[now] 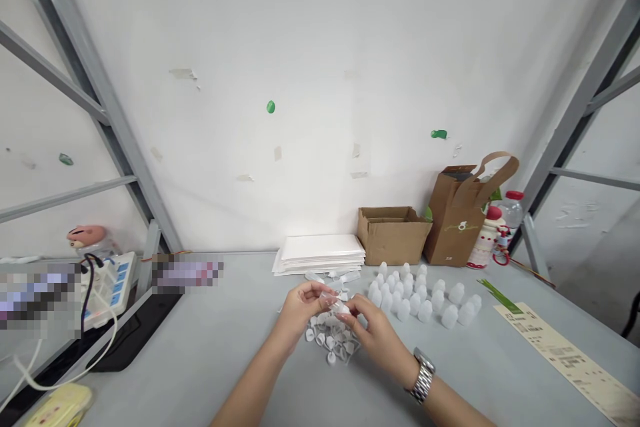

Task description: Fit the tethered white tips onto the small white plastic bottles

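Over the middle of the grey table, my left hand [301, 310] pinches one end of a small clear plastic piece [330, 300], its exact kind too small to make out. From the other side, the fingertips of my right hand [369, 321] close on its whitish end [343, 307]. Below both hands lies a loose pile of small white caps [331, 341], partly covered by my fingers. Several translucent white plastic bottles [404, 309] stand upright in a group to the right. Just beyond my hands lie a few clear plastic pieces [349, 276].
White flat envelopes [320, 253] are stacked against the wall beside an open cardboard box [395, 240] and a brown paper bag [455, 220]. A printed paper strip [560, 353] lies at right. On the left are a black tray-like slab [135, 333], a power strip [113, 287] and cables.
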Demonstrator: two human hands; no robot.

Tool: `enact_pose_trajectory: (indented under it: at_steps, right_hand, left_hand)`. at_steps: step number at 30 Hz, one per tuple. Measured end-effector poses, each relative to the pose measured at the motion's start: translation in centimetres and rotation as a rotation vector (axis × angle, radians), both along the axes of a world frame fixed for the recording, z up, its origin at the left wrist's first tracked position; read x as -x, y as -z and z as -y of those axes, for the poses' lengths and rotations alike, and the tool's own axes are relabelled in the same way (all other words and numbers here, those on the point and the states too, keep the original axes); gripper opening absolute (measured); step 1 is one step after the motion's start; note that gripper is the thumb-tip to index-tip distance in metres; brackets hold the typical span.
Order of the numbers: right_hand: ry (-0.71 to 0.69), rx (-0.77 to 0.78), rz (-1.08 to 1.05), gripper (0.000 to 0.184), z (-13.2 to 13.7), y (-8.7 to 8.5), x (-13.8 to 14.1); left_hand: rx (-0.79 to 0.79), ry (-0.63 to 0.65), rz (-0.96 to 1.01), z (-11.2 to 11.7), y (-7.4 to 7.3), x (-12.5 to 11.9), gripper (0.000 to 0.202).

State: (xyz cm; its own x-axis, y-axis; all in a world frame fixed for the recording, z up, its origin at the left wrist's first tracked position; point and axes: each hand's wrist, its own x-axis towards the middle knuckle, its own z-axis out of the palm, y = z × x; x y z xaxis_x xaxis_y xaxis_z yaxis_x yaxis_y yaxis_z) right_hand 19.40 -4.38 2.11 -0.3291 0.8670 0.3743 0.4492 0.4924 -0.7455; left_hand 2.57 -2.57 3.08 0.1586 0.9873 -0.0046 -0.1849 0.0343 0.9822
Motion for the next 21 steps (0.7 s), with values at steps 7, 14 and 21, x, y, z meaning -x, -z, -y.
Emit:
enact_pose_trajectory:
  at_steps: [7, 14, 21]
  right_hand:
    - [-0.018, 0.11, -0.04, 0.038, -0.51, 0.45, 0.14]
    - [0.04, 0.052, -0.056, 0.027, -0.31, 0.26, 0.2]
    - [0.003, 0.148, -0.021, 0.037, -0.61, 0.37, 0.06]
  left_hand:
    - [-0.048, -0.021, -0.012, 0.06, -0.44, -0.07, 0.027]
    - [-0.07, -0.058, -0.051, -0.38, 0.23, -0.14, 0.025]
    - [-0.079, -0.049, -0.038, -0.18, -0.04, -0.19, 0.026]
